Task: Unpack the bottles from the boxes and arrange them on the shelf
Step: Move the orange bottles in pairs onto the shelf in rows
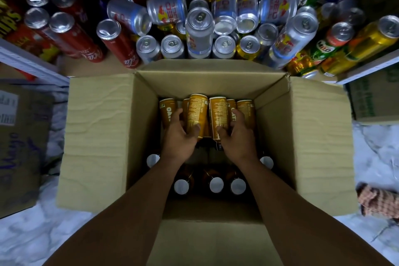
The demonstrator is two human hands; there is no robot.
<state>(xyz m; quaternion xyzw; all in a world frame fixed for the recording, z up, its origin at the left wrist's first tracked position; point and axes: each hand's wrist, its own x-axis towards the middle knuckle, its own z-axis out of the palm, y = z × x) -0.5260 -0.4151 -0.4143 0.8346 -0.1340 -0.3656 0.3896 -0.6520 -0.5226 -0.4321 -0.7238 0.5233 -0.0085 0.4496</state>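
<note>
- The left hand [179, 136] is inside the open cardboard box [97, 127], with fingers and thumb curled round an orange-labelled bottle [197, 114].
- The right hand [236, 136], just beside the left, grips a second orange bottle [218, 116] the same way. The two bottles lie side by side between the hands.
- Just past the fingertips, more orange bottles [167, 112] stand in a row near the box's far wall.
- Behind the wrists, toward the person, white-capped bottles [216, 184] stand upright in the box.
- Well beyond both hands, past the box, the shelf [71, 65] carries Red Bull cans [199, 32]. Coca-Cola cans [121, 47] stand ahead and to the left of the left hand.
- Far to the right of the right hand, a checked cloth [375, 201] lies on the floor.
</note>
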